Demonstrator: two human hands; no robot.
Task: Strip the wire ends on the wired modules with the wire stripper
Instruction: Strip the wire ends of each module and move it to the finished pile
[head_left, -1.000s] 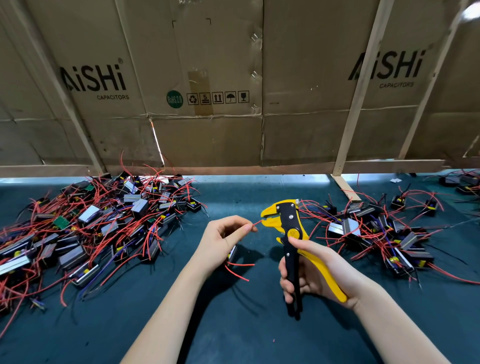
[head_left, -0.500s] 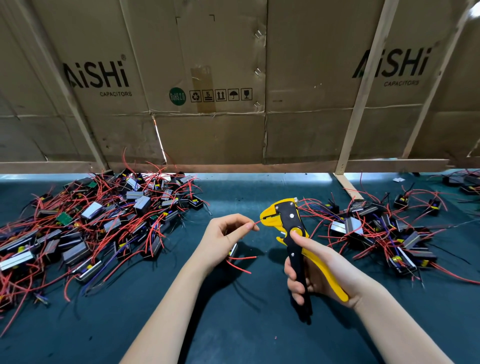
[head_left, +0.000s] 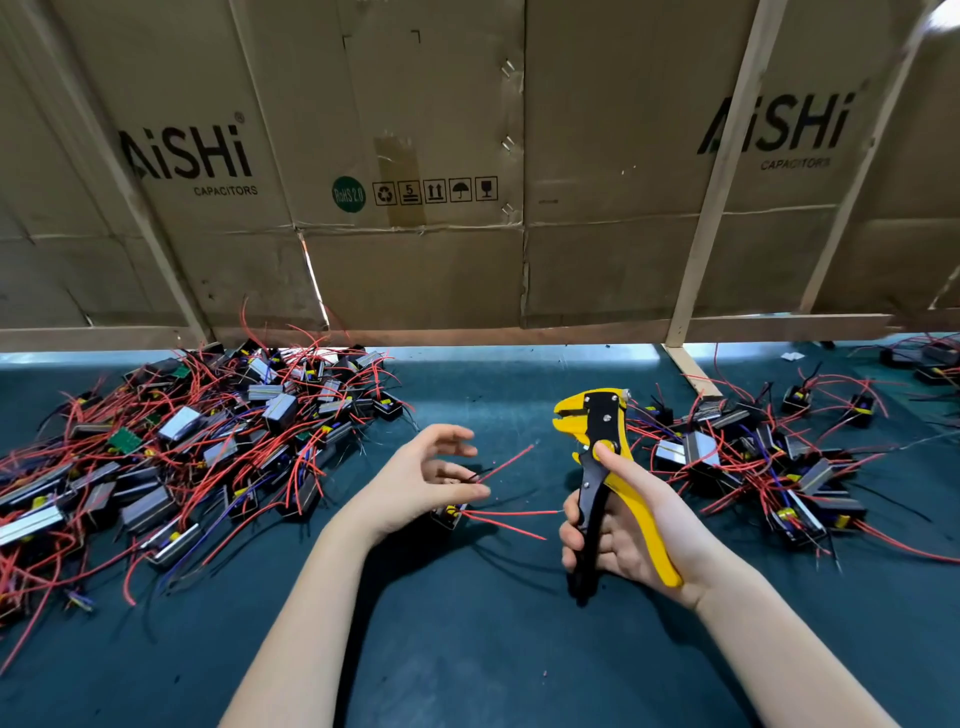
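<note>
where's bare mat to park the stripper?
Bare mat lies between the left pile of modules and the right pile, mostly near the forearms, plus a strip behind the hands below the cardboard wall. Both piles are crowded with tangled wires.

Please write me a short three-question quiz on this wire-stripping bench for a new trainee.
1. Which hand grips the wire stripper?
2. True or false: a red wire sits in the stripper's head.
3. The bigger pile of modules lies on which side: A left, B right?

Key:
1. The right hand.
2. False; its tip is clear of the head, and the left hand has its fingers loose.
3. A.
</note>
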